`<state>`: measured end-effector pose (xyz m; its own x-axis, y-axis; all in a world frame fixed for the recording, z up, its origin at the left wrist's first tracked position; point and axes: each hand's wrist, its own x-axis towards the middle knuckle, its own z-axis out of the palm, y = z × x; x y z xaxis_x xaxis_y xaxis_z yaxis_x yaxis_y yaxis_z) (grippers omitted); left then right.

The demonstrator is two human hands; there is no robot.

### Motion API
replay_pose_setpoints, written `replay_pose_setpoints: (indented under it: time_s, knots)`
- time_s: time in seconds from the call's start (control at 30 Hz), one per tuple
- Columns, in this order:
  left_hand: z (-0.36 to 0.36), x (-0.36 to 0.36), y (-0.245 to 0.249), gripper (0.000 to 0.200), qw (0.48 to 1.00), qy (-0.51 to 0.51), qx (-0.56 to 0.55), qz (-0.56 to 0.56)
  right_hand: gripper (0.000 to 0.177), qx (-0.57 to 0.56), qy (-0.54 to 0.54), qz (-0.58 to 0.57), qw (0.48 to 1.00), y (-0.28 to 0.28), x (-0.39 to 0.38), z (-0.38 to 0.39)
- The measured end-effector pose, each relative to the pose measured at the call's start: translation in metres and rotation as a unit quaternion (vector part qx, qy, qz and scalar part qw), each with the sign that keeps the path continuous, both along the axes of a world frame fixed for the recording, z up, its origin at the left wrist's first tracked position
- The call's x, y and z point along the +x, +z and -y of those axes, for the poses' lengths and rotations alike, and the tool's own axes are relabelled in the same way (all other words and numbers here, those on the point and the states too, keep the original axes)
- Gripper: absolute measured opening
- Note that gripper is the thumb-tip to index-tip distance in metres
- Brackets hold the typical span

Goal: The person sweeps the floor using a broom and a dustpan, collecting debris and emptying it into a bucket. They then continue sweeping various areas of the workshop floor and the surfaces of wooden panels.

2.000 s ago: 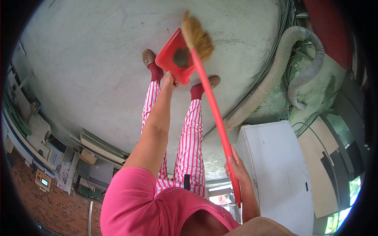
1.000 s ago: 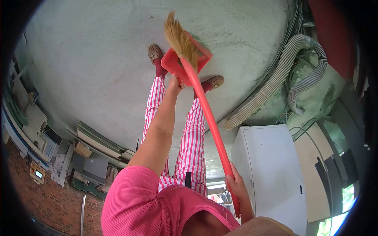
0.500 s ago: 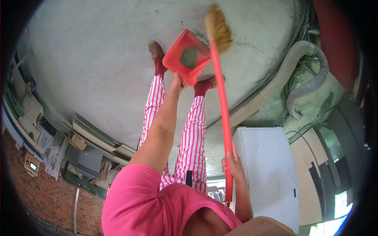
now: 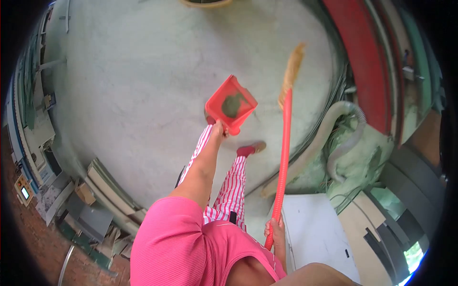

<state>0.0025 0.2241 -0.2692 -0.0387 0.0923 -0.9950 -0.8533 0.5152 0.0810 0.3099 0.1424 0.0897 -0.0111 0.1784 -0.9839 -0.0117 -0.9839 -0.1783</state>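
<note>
A red dustpan [image 4: 244, 106] hangs in front of my body over the concrete floor, with a heap of grey-green dust [image 4: 232, 105] in it. My left hand [image 4: 221, 130] is closed around its handle at the near edge. My right hand [image 4: 275, 229] grips the lower end of a long red broom handle [image 4: 285, 157]. At the far end of that handle, to the right of the dustpan, are the straw-coloured bristles [image 4: 291, 71], seen edge-on and apart from the pan.
Below the broom stands a white cabinet [image 4: 317, 233]. A ribbed hose [image 4: 310, 155] and dark cables lie at the right, near a red panel [image 4: 360, 62]. Long boards [image 4: 112, 188] lie at the left. The rim of a round container [image 4: 206, 5] shows at the top.
The view has shifted forward, and the round rim has come in at the top. The feet have stepped. The broom head has moved away from the dustpan, rightwards and lower in the view.
</note>
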Motion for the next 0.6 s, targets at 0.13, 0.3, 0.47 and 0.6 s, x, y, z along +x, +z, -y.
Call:
replay_pose_setpoints:
  time_s: [0.13, 0.3, 0.47, 0.6]
  knots:
    - [-0.056, -0.058, 0.094, 0.024, 0.999, 0.007, 0.038, 0.032, 0.029, 0.009, -0.084, 0.008, 0.996, 0.04, -0.019, 0.003]
    - [-0.131, -0.157, 0.14, 0.019, 0.994, 0.051, 0.099, 0.018, 0.023, 0.051, -0.065, 0.058, 0.995, 0.043, -0.072, -0.001]
    - [-0.22, -0.259, 0.16, 0.019, 0.984, 0.085, 0.156, -0.001, 0.022, 0.108, -0.012, 0.051, 0.993, 0.045, -0.112, -0.015]
    - [-0.303, -0.314, 0.178, 0.023, 0.98, 0.104, 0.15, -0.079, 0.021, 0.139, 0.03, 0.063, 0.988, 0.038, -0.119, -0.055]
